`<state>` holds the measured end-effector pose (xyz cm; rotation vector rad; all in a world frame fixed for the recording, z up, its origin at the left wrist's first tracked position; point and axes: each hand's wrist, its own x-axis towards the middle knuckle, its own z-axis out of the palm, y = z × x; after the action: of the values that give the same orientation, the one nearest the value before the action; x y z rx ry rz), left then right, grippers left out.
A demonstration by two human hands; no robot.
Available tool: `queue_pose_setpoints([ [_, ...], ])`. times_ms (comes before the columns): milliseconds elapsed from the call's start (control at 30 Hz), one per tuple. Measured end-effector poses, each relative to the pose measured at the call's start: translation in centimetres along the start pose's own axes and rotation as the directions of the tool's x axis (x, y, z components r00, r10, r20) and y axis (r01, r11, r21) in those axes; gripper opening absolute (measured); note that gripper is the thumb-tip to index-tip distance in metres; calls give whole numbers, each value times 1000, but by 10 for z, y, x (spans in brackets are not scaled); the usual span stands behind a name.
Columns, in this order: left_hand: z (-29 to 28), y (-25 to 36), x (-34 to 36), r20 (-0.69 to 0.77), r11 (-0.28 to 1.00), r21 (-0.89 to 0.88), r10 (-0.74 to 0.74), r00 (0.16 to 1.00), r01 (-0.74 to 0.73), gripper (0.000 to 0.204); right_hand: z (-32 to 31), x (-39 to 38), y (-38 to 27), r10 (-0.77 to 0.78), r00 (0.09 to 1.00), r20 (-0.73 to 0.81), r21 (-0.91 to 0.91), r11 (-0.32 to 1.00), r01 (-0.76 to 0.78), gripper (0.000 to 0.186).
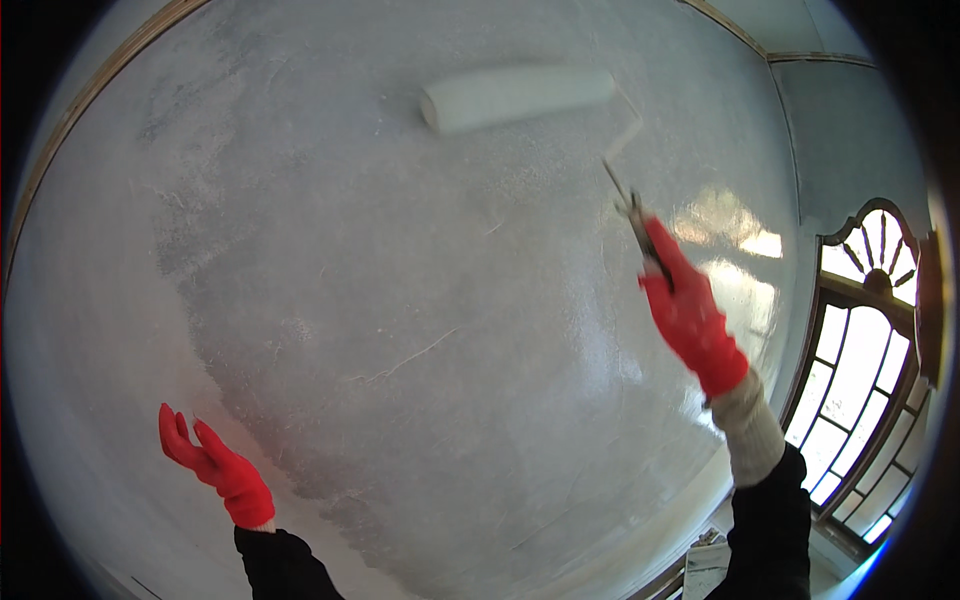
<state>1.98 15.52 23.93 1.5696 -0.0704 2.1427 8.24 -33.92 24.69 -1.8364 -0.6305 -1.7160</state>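
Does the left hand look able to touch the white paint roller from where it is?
Probably not without a long stretch: the left hand looks empty and nothing shows between, but the roller is well away, held out by the right hand.

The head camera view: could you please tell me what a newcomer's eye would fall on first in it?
Probably the bright red gloves: the right hand, right of centre, grips a white paint roller, whose wide cover spans the upper middle, while the left hand is open and empty at lower left. Next might come the bright, dark-framed window at the far right, beside the large grey wall filling the middle.
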Motion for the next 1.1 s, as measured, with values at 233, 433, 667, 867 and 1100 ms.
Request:
queue_pose_setpoints([
  [233, 26, -32, -1, 31, 990, 96, 101, 994, -103, 45, 12, 190, -22, 239, 967, 87, 42, 969, -244, 45],
  [433, 15, -32, -8, 28, 979, 174, 105, 994, -108, 46, 39, 72, -19, 152, 987, 46, 110, 982, -156, 45],
  [667, 27, -28, -6, 35, 993, 43, 111, 993, -113, 46, -12, -259, -43, 575, 744, 339, 62, 776, -628, 62],
  [867, 23, -26, -6, 51, 991, 78, 108, 993, -112, 46, 4, -110, -26, 265, 957, 116, 111, 954, -277, 58],
  [1100, 24, -36, -7, 92, 980, 105, 161, 983, -170, 45, 31, -69, -17, 334, 935, 121, 159, 923, -351, 57],
])
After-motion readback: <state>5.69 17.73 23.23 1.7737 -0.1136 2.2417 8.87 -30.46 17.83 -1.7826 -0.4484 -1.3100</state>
